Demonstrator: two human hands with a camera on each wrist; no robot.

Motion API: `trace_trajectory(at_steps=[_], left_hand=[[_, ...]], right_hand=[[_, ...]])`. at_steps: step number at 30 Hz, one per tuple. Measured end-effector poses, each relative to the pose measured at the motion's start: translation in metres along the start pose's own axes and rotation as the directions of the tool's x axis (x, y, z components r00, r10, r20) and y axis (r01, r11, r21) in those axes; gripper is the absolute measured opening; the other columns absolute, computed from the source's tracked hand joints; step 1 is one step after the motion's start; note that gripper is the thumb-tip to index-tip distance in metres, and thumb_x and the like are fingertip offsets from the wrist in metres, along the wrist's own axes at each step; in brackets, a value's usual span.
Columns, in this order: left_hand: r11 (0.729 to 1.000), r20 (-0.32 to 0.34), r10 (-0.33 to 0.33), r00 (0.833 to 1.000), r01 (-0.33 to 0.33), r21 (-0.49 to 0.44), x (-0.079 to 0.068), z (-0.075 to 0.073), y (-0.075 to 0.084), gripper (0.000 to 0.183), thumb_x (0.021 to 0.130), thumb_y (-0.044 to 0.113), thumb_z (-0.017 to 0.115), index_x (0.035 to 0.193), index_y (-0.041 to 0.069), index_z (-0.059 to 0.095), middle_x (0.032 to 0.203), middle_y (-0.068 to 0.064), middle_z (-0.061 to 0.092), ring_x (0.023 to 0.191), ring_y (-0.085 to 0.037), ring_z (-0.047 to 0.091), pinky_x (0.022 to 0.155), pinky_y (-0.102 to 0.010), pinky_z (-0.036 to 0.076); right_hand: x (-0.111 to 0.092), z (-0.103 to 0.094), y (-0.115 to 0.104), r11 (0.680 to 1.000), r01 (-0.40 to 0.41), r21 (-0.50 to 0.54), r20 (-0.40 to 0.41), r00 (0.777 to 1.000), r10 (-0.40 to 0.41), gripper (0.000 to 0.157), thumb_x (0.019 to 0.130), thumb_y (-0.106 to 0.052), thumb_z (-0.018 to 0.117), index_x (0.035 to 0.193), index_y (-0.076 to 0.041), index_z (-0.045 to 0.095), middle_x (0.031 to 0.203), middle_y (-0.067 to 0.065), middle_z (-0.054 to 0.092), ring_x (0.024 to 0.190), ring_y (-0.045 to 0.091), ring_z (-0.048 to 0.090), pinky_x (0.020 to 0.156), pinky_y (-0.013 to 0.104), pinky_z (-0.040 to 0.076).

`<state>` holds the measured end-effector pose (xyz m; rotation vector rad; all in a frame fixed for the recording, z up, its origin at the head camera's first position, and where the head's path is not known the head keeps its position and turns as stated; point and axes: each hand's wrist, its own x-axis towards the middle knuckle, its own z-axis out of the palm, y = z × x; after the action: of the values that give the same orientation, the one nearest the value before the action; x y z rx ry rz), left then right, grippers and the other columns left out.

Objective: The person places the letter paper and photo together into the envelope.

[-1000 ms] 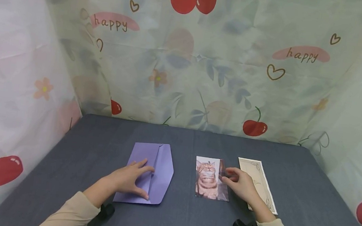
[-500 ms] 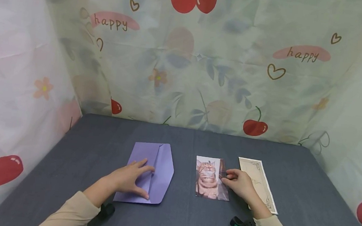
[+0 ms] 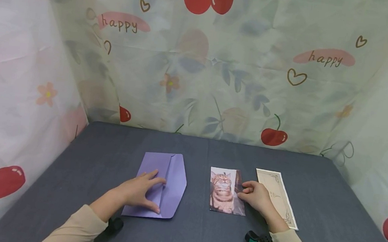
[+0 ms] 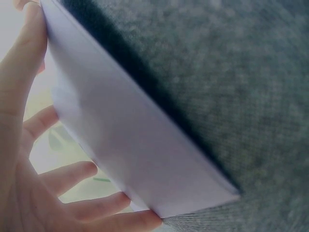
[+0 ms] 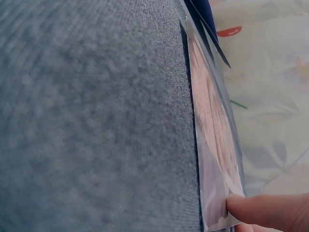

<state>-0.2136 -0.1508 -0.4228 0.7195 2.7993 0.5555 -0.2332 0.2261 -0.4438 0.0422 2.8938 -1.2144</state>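
A purple envelope [image 3: 174, 192] lies on the table at centre left in the head view, its pointed flap unfolded to the right. My left hand [image 3: 140, 189] rests on it with fingers spread; the left wrist view shows the fingertips touching the paper of the envelope [image 4: 125, 130]. To the right lies a photo card of a ginger cat [image 3: 222, 193]. My right hand [image 3: 258, 197] pinches the card's right edge, the thumb [image 5: 251, 208] on top in the right wrist view and the other fingers mostly hidden below.
A cream card with an ornamental border [image 3: 278, 195] lies right of the right hand, partly covered by the hand and wrist. The dark grey table [image 3: 188, 238] is bounded by cherry-patterned curtains [image 3: 198, 78] at the back and sides.
My right wrist has shifted slightly left while the fingers stay at the photo card's edge. The left hand and the envelope have not moved.
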Motion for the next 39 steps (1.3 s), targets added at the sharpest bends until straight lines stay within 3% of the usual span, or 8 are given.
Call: trace_trajectory(at_steps=[16, 29, 39], left_hand=[[1.000, 0.000, -0.007, 1.000, 0.007, -0.003, -0.0011, 0.0000, 0.0021, 0.076, 0.062, 0.055, 0.078, 0.126, 0.024, 0.050, 0.149, -0.026, 0.030, 0.130, -0.055, 0.033, 0.097, -0.065, 0.034], [1.000, 0.002, -0.004, 1.000, 0.004, -0.006, -0.0015, -0.0002, 0.0024, 0.076, 0.063, 0.055, 0.078, 0.127, 0.024, 0.050, 0.149, -0.026, 0.030, 0.129, -0.055, 0.033, 0.097, -0.065, 0.034], [1.000, 0.009, -0.011, 1.000, 0.011, -0.005, -0.0005, -0.0008, 0.0011, 0.075, 0.064, 0.056, 0.077, 0.127, 0.025, 0.050, 0.150, -0.025, 0.029, 0.131, -0.053, 0.032, 0.098, -0.065, 0.034]], right_hand=[[-0.0038, -0.0013, -0.0022, 1.000, 0.003, 0.027, -0.003, 1.000, -0.003, 0.034, 0.075, -0.005, 0.072, 0.102, 0.012, 0.060, 0.082, 0.017, 0.065, 0.070, 0.015, 0.058, 0.060, 0.025, 0.047], [-0.0041, -0.0048, -0.0020, 0.978, -0.051, 0.202, 0.086, 0.996, 0.035, 0.036, 0.085, -0.001, 0.061, 0.116, 0.015, 0.053, 0.096, 0.024, 0.066, 0.076, 0.012, 0.062, 0.065, 0.031, 0.056], [-0.0013, -0.0056, -0.0006, 0.967, -0.066, 0.244, 0.106, 0.993, 0.041, 0.037, 0.089, -0.004, 0.058, 0.123, 0.011, 0.051, 0.108, 0.027, 0.063, 0.081, 0.011, 0.062, 0.067, 0.029, 0.056]])
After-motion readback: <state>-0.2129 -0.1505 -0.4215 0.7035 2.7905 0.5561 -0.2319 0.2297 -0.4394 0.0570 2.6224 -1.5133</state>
